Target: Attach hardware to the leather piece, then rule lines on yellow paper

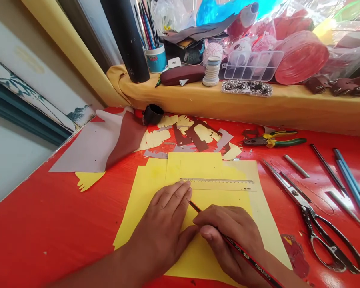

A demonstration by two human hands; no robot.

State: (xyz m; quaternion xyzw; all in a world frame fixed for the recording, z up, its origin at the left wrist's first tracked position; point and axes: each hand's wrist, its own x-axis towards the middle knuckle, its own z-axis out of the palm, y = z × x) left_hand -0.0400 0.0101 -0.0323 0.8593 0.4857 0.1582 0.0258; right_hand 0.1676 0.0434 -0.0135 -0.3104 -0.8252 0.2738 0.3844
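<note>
Yellow paper sheets (150,184) lie stacked on the red table in front of me. A clear plastic ruler (219,184) rests across them, roughly level. My left hand (168,224) lies flat on the paper, its fingertips pressing the ruler's left end, thumb spread toward my right hand. In my right hand (231,236) is a red and black pencil (249,258), gripped between thumb and fingers. The pencil's tip points up and left, close to the left index finger and below the ruler. Whether the tip touches the paper I cannot tell.
Large scissors (309,212) lie at the right, beside pens and yellow-green pliers (270,140). Paper scraps (195,132) are scattered behind the sheets. A grey and maroon piece (90,140) is at the left. The back ledge (180,100) holds a brush cup (156,58), a thread spool (211,72) and boxes.
</note>
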